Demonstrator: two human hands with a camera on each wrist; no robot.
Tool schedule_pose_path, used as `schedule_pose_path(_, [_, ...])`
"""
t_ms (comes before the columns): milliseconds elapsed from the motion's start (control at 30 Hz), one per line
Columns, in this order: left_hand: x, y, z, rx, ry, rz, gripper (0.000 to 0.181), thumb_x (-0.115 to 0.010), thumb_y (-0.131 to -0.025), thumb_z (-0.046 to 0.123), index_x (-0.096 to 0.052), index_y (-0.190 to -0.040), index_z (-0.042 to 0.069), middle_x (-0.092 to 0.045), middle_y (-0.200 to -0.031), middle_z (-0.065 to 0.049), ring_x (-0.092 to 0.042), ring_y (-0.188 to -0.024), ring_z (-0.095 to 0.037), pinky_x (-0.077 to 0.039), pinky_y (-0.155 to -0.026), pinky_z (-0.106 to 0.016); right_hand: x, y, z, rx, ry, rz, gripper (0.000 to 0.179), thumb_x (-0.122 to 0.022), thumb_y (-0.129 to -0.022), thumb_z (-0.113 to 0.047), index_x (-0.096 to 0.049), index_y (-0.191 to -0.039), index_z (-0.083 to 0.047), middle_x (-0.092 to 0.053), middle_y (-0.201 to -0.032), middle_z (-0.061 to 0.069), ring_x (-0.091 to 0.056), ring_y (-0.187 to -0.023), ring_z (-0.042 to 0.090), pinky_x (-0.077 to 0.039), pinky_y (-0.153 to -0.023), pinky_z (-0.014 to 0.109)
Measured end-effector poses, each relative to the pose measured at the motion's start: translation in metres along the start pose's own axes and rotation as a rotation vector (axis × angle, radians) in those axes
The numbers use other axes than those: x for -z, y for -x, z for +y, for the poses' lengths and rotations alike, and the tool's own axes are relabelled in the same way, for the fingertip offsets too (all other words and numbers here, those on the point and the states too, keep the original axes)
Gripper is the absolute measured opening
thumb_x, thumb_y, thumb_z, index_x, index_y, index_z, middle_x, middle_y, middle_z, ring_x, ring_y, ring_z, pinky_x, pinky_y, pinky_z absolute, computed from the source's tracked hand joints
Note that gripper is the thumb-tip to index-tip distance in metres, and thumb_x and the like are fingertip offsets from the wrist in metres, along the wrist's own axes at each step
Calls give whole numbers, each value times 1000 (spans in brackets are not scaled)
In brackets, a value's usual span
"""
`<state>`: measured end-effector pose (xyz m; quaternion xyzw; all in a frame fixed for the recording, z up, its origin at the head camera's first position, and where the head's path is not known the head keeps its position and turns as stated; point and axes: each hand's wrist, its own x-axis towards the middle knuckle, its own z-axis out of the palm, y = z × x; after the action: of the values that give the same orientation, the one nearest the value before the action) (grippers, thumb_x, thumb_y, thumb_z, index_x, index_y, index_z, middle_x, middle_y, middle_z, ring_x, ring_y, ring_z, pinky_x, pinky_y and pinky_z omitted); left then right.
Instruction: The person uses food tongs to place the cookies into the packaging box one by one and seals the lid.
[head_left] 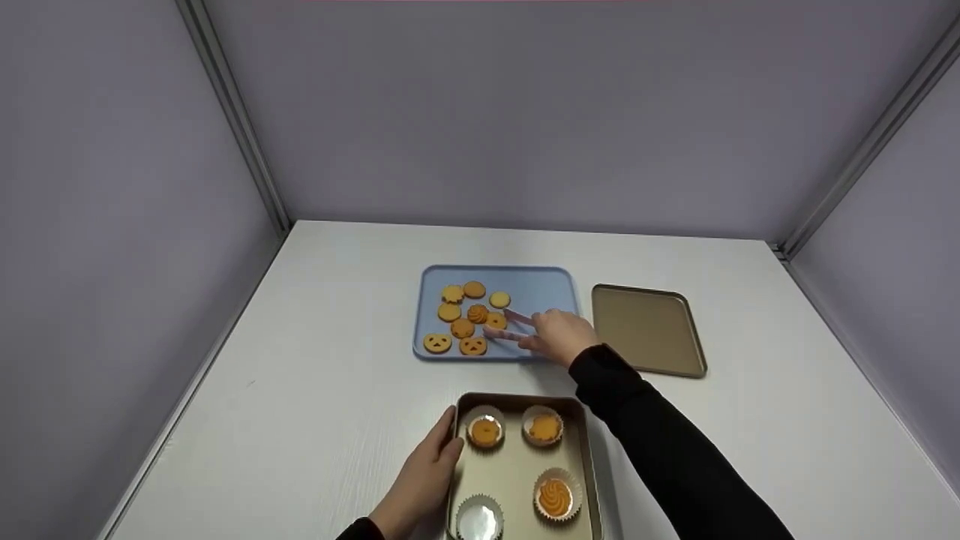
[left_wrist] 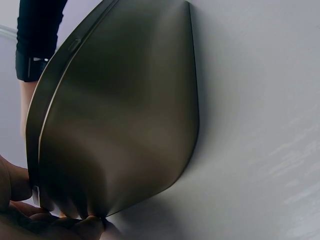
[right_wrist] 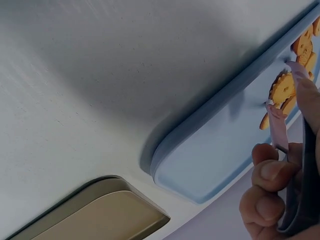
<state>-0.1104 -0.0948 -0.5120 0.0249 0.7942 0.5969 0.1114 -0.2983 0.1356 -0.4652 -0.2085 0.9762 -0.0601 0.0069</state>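
My left hand (head_left: 424, 472) grips the left side of a deep gold baking pan (head_left: 517, 472), thumb at the rim; its outer wall (left_wrist: 125, 110) fills much of the left wrist view. Inside are fluted cups: three hold cookies, while the lower-left cup (head_left: 480, 519) has none. With my right hand (head_left: 561, 337) I hold pink-tipped tongs (right_wrist: 278, 126) over the blue tray (head_left: 536, 283). The tong tips are spread on either side of a round cookie (head_left: 496, 321); whether they touch it I cannot tell. Several other cookies lie around it, among them a swirl cookie (head_left: 477, 313).
To the right of the blue tray lies a shallow gold tray (head_left: 649, 330). Everything stands on a white table (head_left: 330, 360). Grey-lilac panels (head_left: 510, 120) enclose the table at the back and on both sides.
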Motion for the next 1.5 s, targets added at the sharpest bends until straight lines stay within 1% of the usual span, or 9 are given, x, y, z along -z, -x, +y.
schedule_pose_path(67, [0, 0, 0, 2, 2, 4, 60, -45, -110, 18, -22, -162, 0, -24, -164, -28, -21, -151, -47, -20, -123, -62, 0, 0, -2, -9, -10, -4, 38, -74, -94, -40, -72, -103, -3, -71, -91, 16, -70, -85, 34, -59, -77, 49])
schedule_pose_path(267, [-1, 1, 0, -1, 8, 12, 60, -46, -110, 17, -22, -161, -1, -25, -164, -28, -22, -151, -47, -19, -123, -61, 0, 0, -4, 21, -19, 23, 31, -74, -95, -32, -73, -104, -2, -72, -93, 18, -69, -87, 36, -58, -81, 50])
schedule_pose_path(400, [-1, 1, 0, -9, 0, 14, 59, -46, -109, 17, -23, -161, -1, -25, -164, -28, -22, -151, -48, -19, -123, -61, -2, 2, -3, 25, -17, 40, 29, -76, -93, -30, -73, -102, -3, -71, -90, 16, -69, -84, 35, -58, -78, 49])
schedule_pose_path(633, [-1, 3, -1, -27, -16, 14, 59, -46, -109, 16, -23, -161, -2, -25, -163, -29, -23, -150, -48, -20, -123, -62, -5, 6, 5, 52, -28, 58, 28, -77, -93, -32, -68, -90, -6, -69, -82, 11, -67, -74, 30, -54, -65, 46])
schedule_pose_path(867, [-2, 1, -1, -24, -39, 20, 59, -46, -109, 17, -24, -161, -2, -27, -162, -29, -25, -150, -48, -21, -123, -61, -7, 15, 19, 139, -12, 149, 31, -75, -93, -32, -70, -100, -2, -69, -81, 13, -68, -75, 33, -55, -64, 48])
schedule_pose_path(1033, [-2, 1, 0, -21, -42, 23, 58, -46, -109, 15, -24, -160, -2, -27, -162, -30, -25, -149, -49, -21, -122, -62, -5, 21, 27, 181, -2, 211, 30, -76, -93, -32, -69, -101, -4, -68, -80, 12, -68, -73, 33, -55, -63, 49])
schedule_pose_path(1233, [-2, 0, 0, -27, -46, 19, 58, -45, -109, 14, -24, -160, -3, -26, -162, -29, -24, -150, -49, -21, -122, -62, -1, 26, 33, 199, 7, 249, 29, -78, -91, -32, -67, -99, -6, -67, -79, 10, -67, -71, 30, -55, -61, 47])
schedule_pose_path(1400, [-1, -1, -1, -23, -43, 19, 58, -46, -109, 15, -25, -160, -3, -27, -162, -29, -24, -150, -49, -21, -122, -62, 1, 31, 35, 205, -4, 259, 30, -77, -92, -33, -67, -103, -7, -67, -80, 9, -67, -72, 30, -55, -62, 48])
schedule_pose_path(1500, [-1, -1, -1, -37, -45, 20, 58, -46, -109, 15, -24, -160, -4, -27, -162, -30, -25, -149, -49, -21, -122, -62, 1, 35, 36, 214, -4, 280, 31, -77, -91, -33, -68, -106, -7, -68, -80, 10, -68, -71, 31, -56, -62, 49])
